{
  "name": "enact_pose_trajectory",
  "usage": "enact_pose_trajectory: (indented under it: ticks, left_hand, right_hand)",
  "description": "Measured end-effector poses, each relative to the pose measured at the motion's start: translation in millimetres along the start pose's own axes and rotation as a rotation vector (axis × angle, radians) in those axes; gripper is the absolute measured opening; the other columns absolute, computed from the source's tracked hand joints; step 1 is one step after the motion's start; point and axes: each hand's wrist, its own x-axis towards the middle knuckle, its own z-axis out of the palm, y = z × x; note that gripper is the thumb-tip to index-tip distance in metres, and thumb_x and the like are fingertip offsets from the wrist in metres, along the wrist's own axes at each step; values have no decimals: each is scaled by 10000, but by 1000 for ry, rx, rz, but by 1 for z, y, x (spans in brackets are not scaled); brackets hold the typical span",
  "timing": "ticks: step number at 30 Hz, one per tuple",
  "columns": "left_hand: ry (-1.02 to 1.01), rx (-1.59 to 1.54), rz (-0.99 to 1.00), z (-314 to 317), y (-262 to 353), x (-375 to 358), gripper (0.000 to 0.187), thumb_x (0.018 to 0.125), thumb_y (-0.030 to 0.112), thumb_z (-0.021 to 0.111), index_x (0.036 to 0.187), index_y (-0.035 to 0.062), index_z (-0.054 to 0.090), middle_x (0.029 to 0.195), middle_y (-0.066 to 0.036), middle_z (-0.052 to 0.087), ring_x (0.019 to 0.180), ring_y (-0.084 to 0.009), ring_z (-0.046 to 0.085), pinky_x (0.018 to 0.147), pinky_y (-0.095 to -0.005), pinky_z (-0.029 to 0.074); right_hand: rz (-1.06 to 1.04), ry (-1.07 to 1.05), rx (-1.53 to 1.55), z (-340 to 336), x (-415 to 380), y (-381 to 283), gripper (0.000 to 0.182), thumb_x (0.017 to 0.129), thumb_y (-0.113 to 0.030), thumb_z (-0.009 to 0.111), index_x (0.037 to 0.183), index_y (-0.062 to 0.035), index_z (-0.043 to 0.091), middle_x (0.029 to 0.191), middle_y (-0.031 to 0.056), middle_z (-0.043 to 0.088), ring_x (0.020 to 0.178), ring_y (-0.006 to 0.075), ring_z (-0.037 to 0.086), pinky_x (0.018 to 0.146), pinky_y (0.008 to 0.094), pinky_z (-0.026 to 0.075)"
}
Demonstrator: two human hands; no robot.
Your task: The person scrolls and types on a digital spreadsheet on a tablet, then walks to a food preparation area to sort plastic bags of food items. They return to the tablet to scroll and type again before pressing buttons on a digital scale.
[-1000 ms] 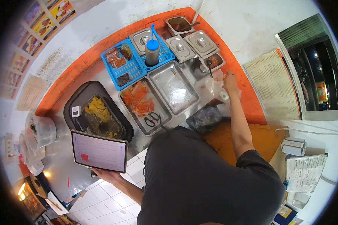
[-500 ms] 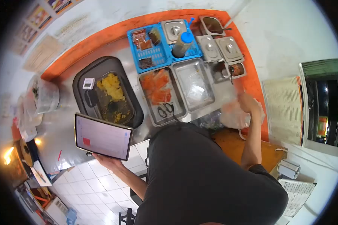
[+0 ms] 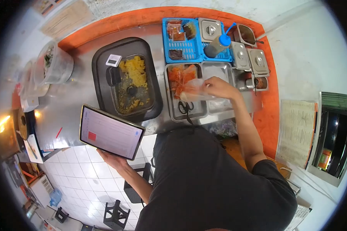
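Beyond the right grip, a blue-capped bottle rises from its basket, with lidded containers crowding farther right. Beyond the left grip, the tablet blocks the way to the black pan; left of that, bare surface leaves a lane before the clear tub.

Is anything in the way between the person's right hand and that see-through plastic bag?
No, nothing visible is. The right hand grips the clear plastic bag directly, and the metal tray shows behind the bag, not between them.
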Motion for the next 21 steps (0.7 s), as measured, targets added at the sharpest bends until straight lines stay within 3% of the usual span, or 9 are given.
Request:
enact_pose_trajectory:
  ticks: [2,3,7,10,11,12,14,17,21]
  left_hand:
    - [18,-25,-22,-4,2,0,538,1000,391,281,1413,46,292,1431,-144,346,1290,-294,384,1054,-422,355]
    - [18,-17,-23,-6,4,1,538,1000,391,281,1413,46,292,1431,-144,346,1290,-294,384,1054,-422,355]
    - [9,15,-4,2,6,3,556,993,400,303,1412,34,287,1431,-142,347,1293,-289,381,1056,-421,351]
    - [13,38,-9,11,9,6,572,988,408,324,1413,28,283,1433,-140,345,1294,-286,380,1054,-418,350]
    - [13,29,-13,12,8,7,579,985,410,337,1414,26,283,1435,-139,343,1294,-284,380,1053,-416,350]
    - [18,28,-12,12,9,7,579,985,410,337,1414,26,283,1435,-139,343,1294,-284,380,1053,-416,350]
    - [-30,-2,-27,12,9,7,570,984,400,351,1413,30,288,1428,-136,355,1292,-279,382,1052,-414,349]
    - [-27,54,16,12,6,6,557,985,390,355,1406,28,300,1415,-133,373,1286,-274,390,1052,-414,351]
    - [-44,35,-29,7,2,10,556,991,433,313,1412,69,300,1424,-124,364,1291,-277,387,1059,-410,345]
  right_hand:
    - [-219,-112,-214,-5,-11,-4,312,820,-291,652,878,15,665,643,116,588,632,189,564,607,310,438]
    - [-329,-86,-186,-3,-9,-1,230,767,-193,683,874,9,669,661,80,602,632,140,548,608,278,429]
    - [-444,-53,55,-12,3,3,204,757,-157,683,891,-3,674,697,69,621,644,131,543,616,273,425]
    - [-232,239,-287,1,30,44,185,780,-100,629,942,-15,655,890,150,652,822,291,621,714,367,481]
    - [-25,476,-661,17,31,55,273,782,-118,633,1049,-61,623,1024,186,596,933,353,589,760,427,477]
    - [-29,472,-663,25,27,50,273,782,-118,633,1049,-61,623,1024,186,596,933,353,589,760,427,477]
    - [-100,719,-486,42,23,32,357,782,-171,652,1124,-90,587,1062,195,538,948,362,565,774,457,459]
    - [-216,502,-398,89,-5,-24,340,738,-208,676,1039,-61,617,1009,182,545,974,356,544,779,481,419]
    - [-327,626,-747,161,36,38,271,722,-212,672,962,-88,652,1007,175,542,972,351,541,821,480,385]
